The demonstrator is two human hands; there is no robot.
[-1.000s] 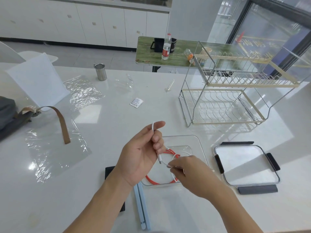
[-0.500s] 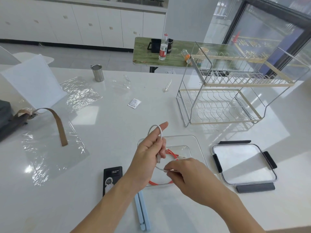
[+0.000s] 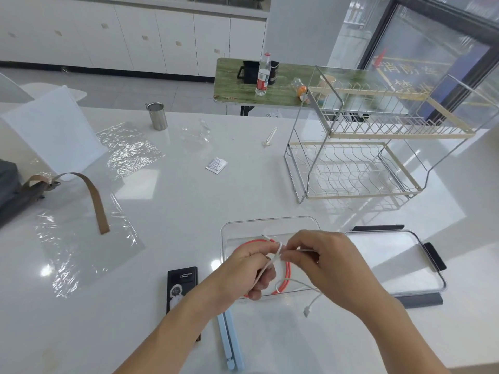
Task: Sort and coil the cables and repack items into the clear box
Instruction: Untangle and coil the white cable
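Over the clear box (image 3: pixel 225 230) both my hands work a thin white cable (image 3: pixel 294 282). My left hand (image 3: pixel 249 268) grips the gathered loops in curled fingers. My right hand (image 3: pixel 326 263) pinches a strand of the same cable beside the left thumb. One white plug end (image 3: pixel 307 311) dangles below the hands. An orange cable (image 3: pixel 286 275) lies coiled inside the box, partly hidden by my hands. The box's lid (image 3: pixel 391 255) with dark clips lies flat to the right.
A black power bank (image 3: pixel 182 284) and a light blue folded stand (image 3: pixel 229 341) lie near my left forearm. A wire dish rack (image 3: pixel 359 147) stands back right. Plastic sheets (image 3: pixel 81 247), a brown strap (image 3: pixel 94 201), a metal cup (image 3: pixel 158 116) and a small sachet (image 3: pixel 216 165) lie on the white table.
The left hand has lowered from upright to level over the box. The right hand rose to meet it, and a plug end now hangs free below.
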